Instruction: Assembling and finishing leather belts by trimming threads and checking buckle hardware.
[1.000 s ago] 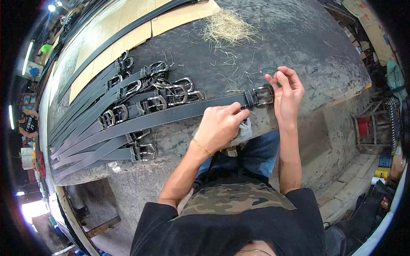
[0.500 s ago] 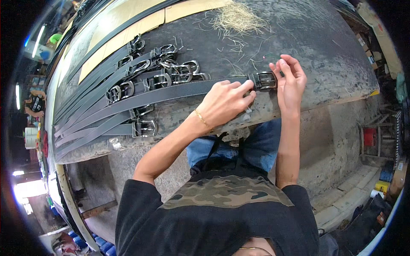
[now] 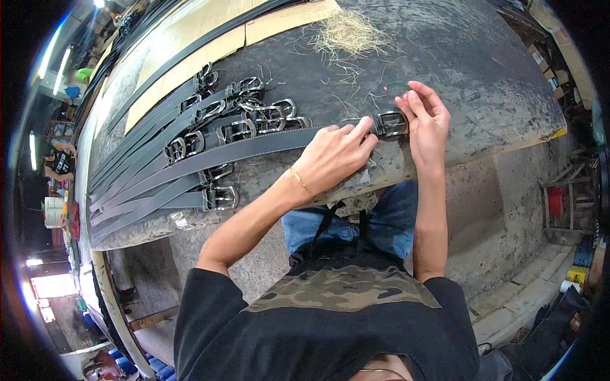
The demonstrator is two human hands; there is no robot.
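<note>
Grey leather, stitched along both edges, makes up the belt [image 3: 241, 147] that is stretched across the dark, scuffed worktop [image 3: 483, 70] from lower left to upper right. Its strap end is pressed flat under the left hand [image 3: 333, 157], whose fingers are spread and extended over the strap, the fingertips reaching up to the metal buckle [image 3: 390, 123]. The buckle is met from the other side by the right hand [image 3: 424, 119]; its thumb and forefinger are brought together at the buckle's right edge, while the remaining fingers are held loosely raised. Whether the buckle is truly pinched or only touched cannot be told. A thin gold bracelet [image 3: 301, 183] is worn on the left wrist.

Beyond the held belt, a pile of finished belts [image 3: 190, 136] is laid side by side, their straps fanned toward the left rim of the worktop and their silver buckles gathered near its middle. One further belt with a square buckle [image 3: 221, 197] is set just beside the near edge. A tuft of pale straw-like fibre [image 3: 348, 33] is scattered at the far side, well apart from the hands, and long tan strips [image 3: 190, 58] are laid along the far left edge. A small green object [image 3: 398, 85] is seen just beyond the right fingertips. A red stool [image 3: 556, 200] is placed on the floor to the right.
</note>
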